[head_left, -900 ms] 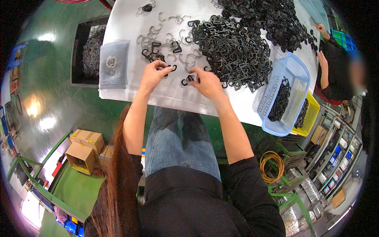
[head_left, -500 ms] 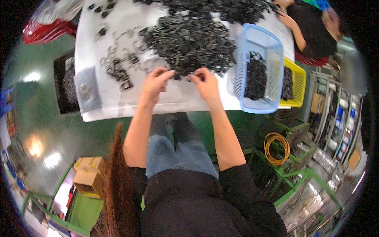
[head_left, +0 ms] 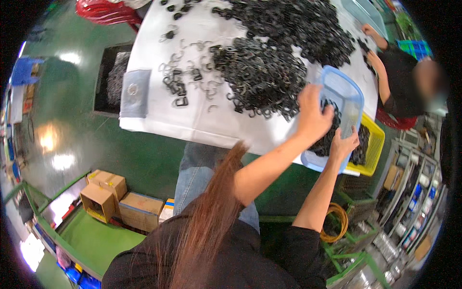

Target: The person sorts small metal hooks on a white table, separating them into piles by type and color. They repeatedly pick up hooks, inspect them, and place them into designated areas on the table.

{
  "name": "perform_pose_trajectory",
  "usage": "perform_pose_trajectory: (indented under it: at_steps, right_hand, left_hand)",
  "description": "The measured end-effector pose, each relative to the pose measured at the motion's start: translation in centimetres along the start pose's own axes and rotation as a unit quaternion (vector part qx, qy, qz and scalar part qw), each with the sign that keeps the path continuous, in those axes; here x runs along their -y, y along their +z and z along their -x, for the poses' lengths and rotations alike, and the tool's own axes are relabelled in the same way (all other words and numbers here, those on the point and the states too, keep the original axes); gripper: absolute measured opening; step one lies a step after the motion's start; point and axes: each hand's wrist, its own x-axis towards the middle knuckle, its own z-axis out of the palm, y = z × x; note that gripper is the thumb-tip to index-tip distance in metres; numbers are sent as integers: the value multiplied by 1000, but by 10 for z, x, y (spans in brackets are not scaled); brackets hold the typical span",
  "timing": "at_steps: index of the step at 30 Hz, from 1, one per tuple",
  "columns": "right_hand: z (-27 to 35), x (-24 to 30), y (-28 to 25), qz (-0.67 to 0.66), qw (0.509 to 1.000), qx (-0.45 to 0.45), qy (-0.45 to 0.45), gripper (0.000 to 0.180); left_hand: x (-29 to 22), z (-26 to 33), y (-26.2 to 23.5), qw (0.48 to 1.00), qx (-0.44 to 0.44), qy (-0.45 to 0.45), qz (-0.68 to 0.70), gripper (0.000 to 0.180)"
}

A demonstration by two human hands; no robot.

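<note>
A blue plastic basket (head_left: 352, 96) holding black clips stands tilted at the right edge of the white table (head_left: 163, 123). My left hand (head_left: 313, 113) grips its near left rim, with the fingers reaching into it. The basket's lower edge, which hangs over the table edge, is held from below by my right hand (head_left: 344, 143). A big heap of black clips (head_left: 274, 67) lies just left of the basket. Loose metal hooks and a few buckles (head_left: 185, 82) are spread further left.
A yellow basket (head_left: 374, 144) sits under the blue one. Another person (head_left: 402, 79) works at the table's far right. On the green floor are cardboard boxes (head_left: 113, 200), a black tray (head_left: 113, 82) and a yellow coil (head_left: 337, 224). Metal shelves (head_left: 414, 192) stand at the right.
Both hands left the small parts in front of me and swung right to take hold of the blue basket. My head turned right with them.
</note>
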Motion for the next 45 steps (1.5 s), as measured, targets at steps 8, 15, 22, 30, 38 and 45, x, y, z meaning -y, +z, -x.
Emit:
perform_pose_trajectory:
  at_steps: [8,15,22,30,38,45]
  right_hand:
    - [124,251,112,-206,887,322,-260,15]
    - [165,348,175,55,916,362,-167,37]
    - [124,309,169,-134,882,449,-53,27]
    - [132,317,154,-492,533,648,233,20]
    - [180,335,168,-388,600,676,179,15]
    - [161,335,157,-370,583,704,163,33]
  left_hand:
    - [151,-103,-278,891,-135,-116,-418,38]
    - [180,-137,-308,827,-61,-211,-518,36]
    - [167,-150,-355,953,-1,-238,-187,20]
    - [157,-146,-391,887,-29,-423,182,15]
    - [158,-135,-397,897,-61,-433,70,18]
    - [176,-120,-384,903,-8,-178,-391,26]
